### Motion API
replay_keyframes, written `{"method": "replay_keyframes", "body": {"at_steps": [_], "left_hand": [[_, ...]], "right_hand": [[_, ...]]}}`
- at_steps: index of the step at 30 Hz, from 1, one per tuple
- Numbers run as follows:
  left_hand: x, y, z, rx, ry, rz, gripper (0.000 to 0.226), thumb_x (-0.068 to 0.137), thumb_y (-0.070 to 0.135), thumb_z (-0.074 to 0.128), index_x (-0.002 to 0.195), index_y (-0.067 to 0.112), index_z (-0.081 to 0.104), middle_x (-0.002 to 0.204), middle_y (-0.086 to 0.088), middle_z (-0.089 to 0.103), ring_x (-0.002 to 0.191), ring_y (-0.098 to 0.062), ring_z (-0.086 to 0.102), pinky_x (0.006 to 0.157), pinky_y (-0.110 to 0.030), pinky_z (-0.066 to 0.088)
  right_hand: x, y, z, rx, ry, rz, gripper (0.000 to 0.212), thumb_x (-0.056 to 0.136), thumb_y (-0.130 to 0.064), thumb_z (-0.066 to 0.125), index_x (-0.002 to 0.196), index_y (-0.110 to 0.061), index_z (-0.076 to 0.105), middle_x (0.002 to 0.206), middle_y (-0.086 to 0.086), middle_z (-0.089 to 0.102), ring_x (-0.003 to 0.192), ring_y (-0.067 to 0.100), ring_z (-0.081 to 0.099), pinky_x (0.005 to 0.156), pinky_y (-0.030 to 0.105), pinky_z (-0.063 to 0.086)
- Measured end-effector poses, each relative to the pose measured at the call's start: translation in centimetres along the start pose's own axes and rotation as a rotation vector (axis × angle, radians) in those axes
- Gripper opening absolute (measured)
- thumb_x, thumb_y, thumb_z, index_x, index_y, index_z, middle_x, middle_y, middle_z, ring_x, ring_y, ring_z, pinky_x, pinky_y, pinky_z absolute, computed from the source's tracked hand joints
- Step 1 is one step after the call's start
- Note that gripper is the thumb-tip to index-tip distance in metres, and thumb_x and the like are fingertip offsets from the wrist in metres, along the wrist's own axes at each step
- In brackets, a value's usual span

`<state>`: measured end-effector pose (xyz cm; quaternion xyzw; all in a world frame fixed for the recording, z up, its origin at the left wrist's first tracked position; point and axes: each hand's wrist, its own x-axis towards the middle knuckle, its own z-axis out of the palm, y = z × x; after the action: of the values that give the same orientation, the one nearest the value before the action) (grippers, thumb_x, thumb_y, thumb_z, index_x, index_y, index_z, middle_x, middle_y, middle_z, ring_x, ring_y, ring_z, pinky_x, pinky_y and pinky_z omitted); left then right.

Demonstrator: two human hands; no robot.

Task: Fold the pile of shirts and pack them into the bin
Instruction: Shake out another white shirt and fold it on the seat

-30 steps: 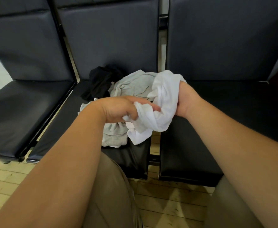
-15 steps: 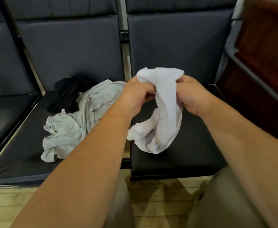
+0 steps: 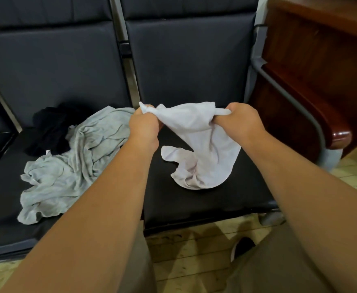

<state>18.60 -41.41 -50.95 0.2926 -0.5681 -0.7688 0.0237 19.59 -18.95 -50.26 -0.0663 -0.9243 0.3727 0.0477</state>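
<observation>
A white shirt (image 3: 201, 144) is held up over the right seat (image 3: 205, 199), its top edge stretched between the two hands. One corner is pinched in the curled fingers of the left hand (image 3: 144, 125) and the other is gripped in the fist of the right hand (image 3: 240, 121), while the lower part is draped down toward the cushion. Just left of that seat a crumpled grey shirt (image 3: 74, 163) is spread, and a black shirt (image 3: 50, 132) is bunched behind it, touching it.

Waiting area, linked black padded seats (image 3: 194, 60), wooden counter (image 3: 321, 60)
</observation>
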Motion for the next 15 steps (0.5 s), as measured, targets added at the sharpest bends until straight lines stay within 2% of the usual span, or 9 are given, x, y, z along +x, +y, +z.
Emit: {"method": "replay_keyframes", "body": {"at_steps": [2, 4, 7, 9, 10, 13, 15], "left_hand": [[-1.2, 0.3, -0.5, -0.200, -0.099, -0.009, 0.026, 0.096, 0.003, 0.042, 0.107, 0.012, 0.064, 0.105, -0.006, 0.070, 0.113, -0.028, 0.070, 0.099, -0.045, 0.060], [-1.9, 0.2, -1.8, -0.348, -0.229, -0.047, 0.038, 0.087, -0.010, 0.029, 0.103, 0.009, 0.058, 0.113, -0.011, 0.070, 0.112, -0.032, 0.070, 0.098, -0.056, 0.058], [-1.8, 0.6, -2.8, -0.367, -0.465, -0.150, 0.028, 0.088, 0.006, 0.041, 0.113, 0.005, 0.054, 0.131, -0.025, 0.068, 0.117, -0.044, 0.070, 0.102, -0.063, 0.052], [-2.0, 0.5, -2.5, -0.090, -0.529, -0.162, 0.036, 0.097, 0.025, 0.055, 0.125, 0.003, 0.057, 0.132, -0.025, 0.068, 0.114, -0.044, 0.072, 0.103, -0.058, 0.054], [-2.0, 0.2, -2.2, 0.075, -0.555, -0.118, 0.038, 0.099, 0.031, 0.062, 0.128, 0.007, 0.060, 0.132, -0.019, 0.069, 0.113, -0.040, 0.073, 0.101, -0.054, 0.056], [-2.3, -1.2, -1.1, 0.569, -0.676, 0.123, 0.039, 0.089, 0.041, 0.082, 0.125, 0.033, 0.070, 0.123, 0.007, 0.074, 0.113, -0.016, 0.072, 0.092, -0.039, 0.061], [-2.0, -1.9, -0.9, 0.766, -0.679, 0.206, 0.044, 0.083, 0.039, 0.087, 0.124, 0.044, 0.069, 0.114, 0.014, 0.076, 0.104, -0.008, 0.071, 0.080, -0.028, 0.055]], "right_hand": [[0.1, 0.3, 0.0, 0.015, -0.033, 0.022, 0.032, 0.086, -0.039, 0.074, 0.083, -0.009, 0.063, 0.077, 0.004, 0.061, 0.070, 0.019, 0.056, 0.063, 0.034, 0.045], [0.1, 0.4, 0.0, 0.045, -0.083, 0.026, 0.026, 0.087, -0.034, 0.072, 0.083, -0.012, 0.061, 0.076, 0.004, 0.060, 0.071, 0.019, 0.056, 0.061, 0.032, 0.043], [0.0, 0.3, 0.0, 0.087, -0.154, 0.019, 0.024, 0.088, -0.033, 0.069, 0.078, -0.016, 0.054, 0.074, 0.000, 0.057, 0.069, 0.017, 0.054, 0.060, 0.030, 0.041], [-0.1, 0.0, 0.0, 0.084, -0.174, 0.001, 0.025, 0.089, -0.035, 0.067, 0.078, -0.017, 0.054, 0.073, -0.002, 0.058, 0.068, 0.015, 0.055, 0.059, 0.029, 0.040], [-0.2, -0.2, 0.1, 0.069, -0.188, -0.007, 0.024, 0.089, -0.037, 0.068, 0.082, -0.016, 0.059, 0.076, -0.002, 0.061, 0.070, 0.015, 0.058, 0.059, 0.029, 0.041], [-0.2, -0.7, 0.2, 0.084, -0.219, -0.029, 0.024, 0.086, -0.042, 0.072, 0.094, -0.021, 0.068, 0.088, -0.003, 0.069, 0.081, 0.014, 0.065, 0.062, 0.029, 0.046], [-0.3, -0.9, 0.2, 0.112, -0.216, -0.041, 0.024, 0.083, -0.041, 0.074, 0.096, -0.022, 0.068, 0.090, -0.005, 0.070, 0.082, 0.013, 0.065, 0.063, 0.029, 0.047]]}}
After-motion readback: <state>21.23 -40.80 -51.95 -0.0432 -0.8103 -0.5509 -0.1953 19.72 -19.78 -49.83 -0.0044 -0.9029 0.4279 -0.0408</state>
